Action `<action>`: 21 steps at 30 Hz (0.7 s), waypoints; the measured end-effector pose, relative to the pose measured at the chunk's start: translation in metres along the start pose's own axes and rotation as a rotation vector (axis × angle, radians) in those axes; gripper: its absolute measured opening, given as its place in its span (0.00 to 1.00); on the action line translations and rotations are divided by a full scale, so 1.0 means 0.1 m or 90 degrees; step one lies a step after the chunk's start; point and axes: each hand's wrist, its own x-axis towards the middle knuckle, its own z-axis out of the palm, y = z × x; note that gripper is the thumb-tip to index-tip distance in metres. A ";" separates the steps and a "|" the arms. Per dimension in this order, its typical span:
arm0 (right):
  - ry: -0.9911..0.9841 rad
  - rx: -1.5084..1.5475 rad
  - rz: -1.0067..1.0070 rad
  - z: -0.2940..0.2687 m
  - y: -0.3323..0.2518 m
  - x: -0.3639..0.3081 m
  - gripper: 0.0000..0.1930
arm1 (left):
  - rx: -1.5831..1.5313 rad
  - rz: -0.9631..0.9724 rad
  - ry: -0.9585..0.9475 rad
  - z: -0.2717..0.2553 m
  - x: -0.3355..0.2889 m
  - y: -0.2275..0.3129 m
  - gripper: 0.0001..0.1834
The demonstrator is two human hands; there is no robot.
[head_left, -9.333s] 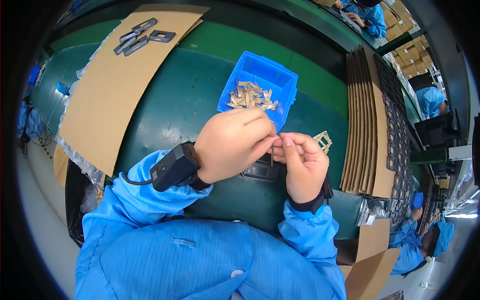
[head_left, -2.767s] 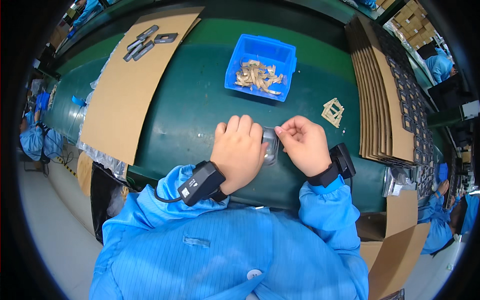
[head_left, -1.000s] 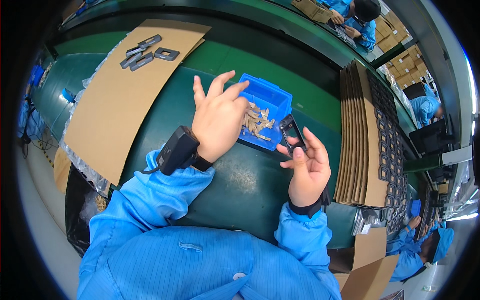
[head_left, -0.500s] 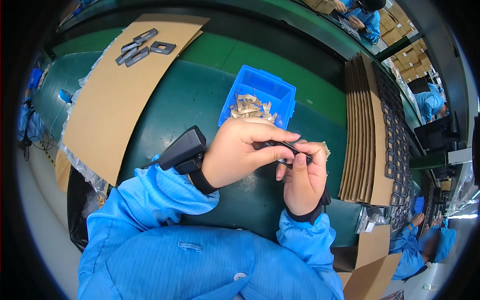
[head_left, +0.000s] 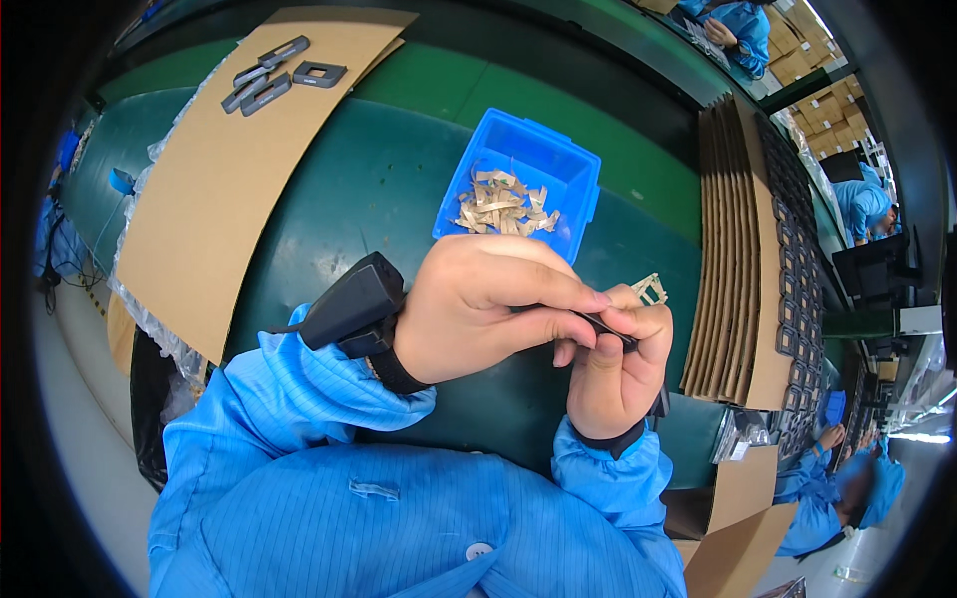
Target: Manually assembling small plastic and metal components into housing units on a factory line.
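Clamping a slim, black, hard-looking part (head_left: 627, 342) between left hand (head_left: 478, 311) and right hand (head_left: 620, 371), close together and both pinching; mostly covered from view, showing only a narrow, smooth edge. Held over a smooth green counter (head_left: 359, 199), near a glossy blue plastic bin (head_left: 528, 138) of curled tan strips (head_left: 498, 207), well apart from dark grey rectangular frames (head_left: 317, 84) on flat brown cardboard (head_left: 199, 209).

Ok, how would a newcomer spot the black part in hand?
On the green table, find the blue bin holding tan strips. Just below it in the picture, the left hand and right hand meet. The slim black part is pinched there; unlike the dark frames on the cardboard sheet, it is held.
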 end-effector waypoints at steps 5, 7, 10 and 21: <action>-0.004 -0.007 -0.003 0.00 0.00 -0.01 0.09 | 0.014 0.023 -0.006 -0.01 0.01 0.01 0.16; -0.004 -0.007 -0.013 0.01 0.00 0.00 0.09 | -0.010 0.005 0.007 0.02 -0.04 -0.05 0.15; 0.055 -0.007 0.029 0.06 -0.07 0.02 0.10 | 0.015 -0.007 0.015 0.04 -0.04 -0.05 0.14; 0.076 0.085 0.213 0.01 -0.20 0.08 0.22 | 0.368 0.170 -0.026 -0.04 0.06 -0.08 0.09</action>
